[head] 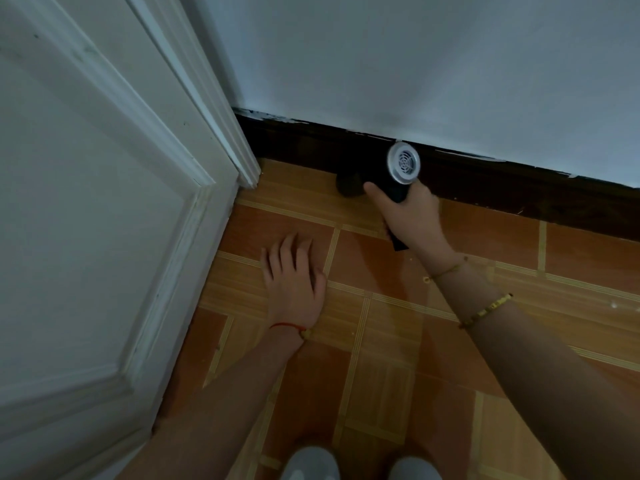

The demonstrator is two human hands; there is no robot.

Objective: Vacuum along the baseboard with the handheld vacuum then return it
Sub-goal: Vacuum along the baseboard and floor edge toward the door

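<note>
My right hand point(410, 211) grips the black handle of a handheld vacuum point(398, 169), whose silver round rear grille faces me. Its dark nozzle end point(349, 185) points left and rests low against the dark brown baseboard point(502, 188), close to the door-frame corner. The baseboard runs along the foot of the white wall, from the frame off to the right. My left hand point(294, 277) lies flat on the floor tiles with its fingers spread, holding nothing, below and left of the vacuum.
A white panelled door point(86, 202) and its frame point(221, 116) fill the left side. Orange-brown patterned tiles point(381, 341) cover the floor. The toes of two light shoes point(360, 467) show at the bottom edge. Small crumbs point(614, 304) lie on the tiles at right.
</note>
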